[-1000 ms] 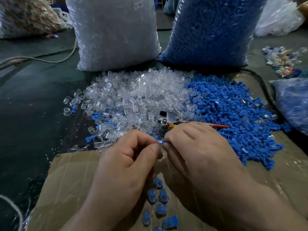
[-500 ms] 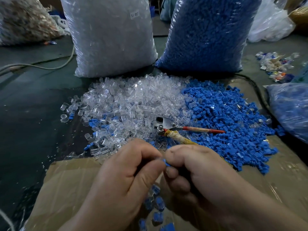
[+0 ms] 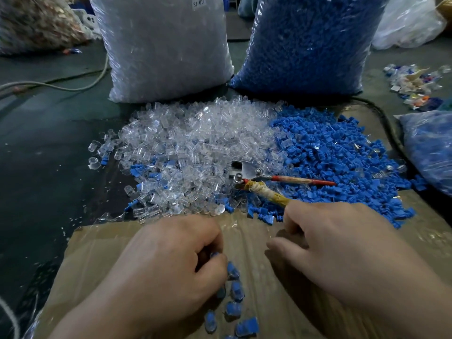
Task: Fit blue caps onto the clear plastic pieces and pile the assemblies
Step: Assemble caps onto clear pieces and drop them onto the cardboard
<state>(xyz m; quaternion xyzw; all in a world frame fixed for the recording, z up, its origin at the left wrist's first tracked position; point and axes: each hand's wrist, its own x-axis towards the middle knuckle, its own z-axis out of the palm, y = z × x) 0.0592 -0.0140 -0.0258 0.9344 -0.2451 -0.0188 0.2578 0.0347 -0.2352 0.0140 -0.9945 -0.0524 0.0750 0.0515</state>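
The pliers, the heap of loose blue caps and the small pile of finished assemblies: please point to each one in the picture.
pliers [image 3: 245,168], head view, on the metal head.
heap of loose blue caps [image 3: 342,155], head view, on its middle.
pile of finished assemblies [image 3: 237,289], head view, on one capped piece on the cardboard.

The heap of small clear plastic pieces [image 3: 195,145] looks glassy and glints. The heap of blue plastic caps [image 3: 342,162] is matt. Brown cardboard sheet [image 3: 102,255] lies dull under a shiny film. The shiny metal tool head [image 3: 245,171] has one handle wrapped in frayed yellowish cloth tape [image 3: 266,193].
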